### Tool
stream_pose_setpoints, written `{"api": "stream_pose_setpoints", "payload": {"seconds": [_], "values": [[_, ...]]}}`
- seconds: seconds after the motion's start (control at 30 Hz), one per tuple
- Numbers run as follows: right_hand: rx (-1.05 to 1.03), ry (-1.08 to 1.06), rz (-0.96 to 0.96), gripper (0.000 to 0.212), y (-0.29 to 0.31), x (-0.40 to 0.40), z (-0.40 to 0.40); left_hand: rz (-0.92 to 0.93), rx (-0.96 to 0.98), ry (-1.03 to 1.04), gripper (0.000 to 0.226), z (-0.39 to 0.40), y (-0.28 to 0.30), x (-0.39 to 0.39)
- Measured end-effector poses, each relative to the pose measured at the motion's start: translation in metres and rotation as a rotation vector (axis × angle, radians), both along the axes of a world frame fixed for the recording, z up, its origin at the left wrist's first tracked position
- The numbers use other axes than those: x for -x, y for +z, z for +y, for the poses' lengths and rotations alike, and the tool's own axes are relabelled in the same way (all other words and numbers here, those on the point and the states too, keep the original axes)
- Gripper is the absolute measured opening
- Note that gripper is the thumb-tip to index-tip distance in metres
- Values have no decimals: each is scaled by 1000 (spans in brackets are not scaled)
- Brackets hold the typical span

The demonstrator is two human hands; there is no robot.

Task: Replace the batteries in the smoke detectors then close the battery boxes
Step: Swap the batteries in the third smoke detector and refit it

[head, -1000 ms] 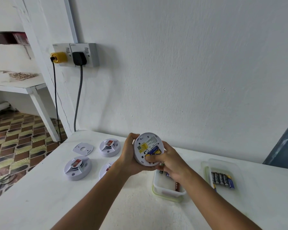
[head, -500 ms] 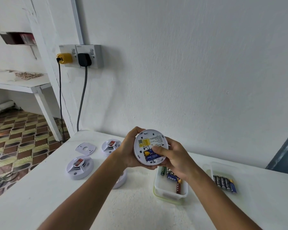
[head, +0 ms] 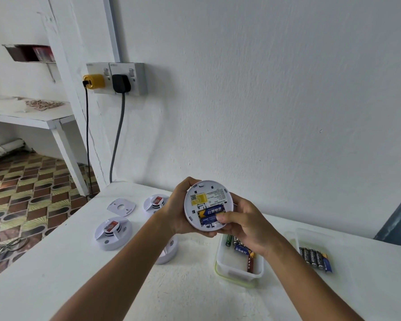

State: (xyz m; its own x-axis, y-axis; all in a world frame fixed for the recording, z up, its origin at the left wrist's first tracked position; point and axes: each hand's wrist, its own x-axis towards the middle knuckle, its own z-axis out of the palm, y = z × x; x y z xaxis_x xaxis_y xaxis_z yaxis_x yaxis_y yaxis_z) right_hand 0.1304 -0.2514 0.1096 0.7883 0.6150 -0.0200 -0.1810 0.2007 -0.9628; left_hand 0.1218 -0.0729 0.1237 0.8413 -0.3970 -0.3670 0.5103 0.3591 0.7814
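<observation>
Both forearms reach up from the lower edge toward the middle, meeting above the white table (head: pixel 56 262), so that the smoke detector (head: pixel 207 205) is held in the air with its back turned to the camera. The left hand (head: pixel 177 209) comes in from the left, the right hand (head: pixel 248 224) from the right, wrist bent slightly inward.

Left of the held detector, on the table, lie two more detectors (head: pixel 113 232) (head: pixel 154 202) and a loose cover plate (head: pixel 121 206); a third detector (head: pixel 167 251) sits just below it, partly hidden by the left forearm. Below and right of the held detector stands a white tub (head: pixel 239 272) with loose batteries in it, its near part covered by the right hand. Further right lies a clear lid (head: pixel 310 237) carrying a row of black batteries (head: pixel 315 258). Up and left of the detector, a wall socket (head: pixel 125 77) has a yellow and a black plug.

The left hand grips the detector's left rim, fingers curled behind it. The right hand's fingers wrap the lower right rim while its thumb (head: pixel 225 217) presses on the blue batteries (head: pixel 211 215) in the open compartment.
</observation>
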Motion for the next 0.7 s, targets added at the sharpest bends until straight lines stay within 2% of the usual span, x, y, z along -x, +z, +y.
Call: {"api": "stream_pose_setpoints", "payload": {"seconds": [0.17, 0.37, 0.53, 0.7], "values": [[11, -42, -12, 35, -1, 2, 2, 10, 7, -8, 51, 2, 0, 0], [27, 27, -11, 47, -3, 2, -1, 43, 33, -28, 54, 3, -2, 2], [38, 4, -14, 35, -6, 4, 2, 63, 29, -9, 55, 6, -6, 2], [59, 0, -6, 36, -6, 5, 3, 64, 39, -8, 53, 8, -9, 3]]}}
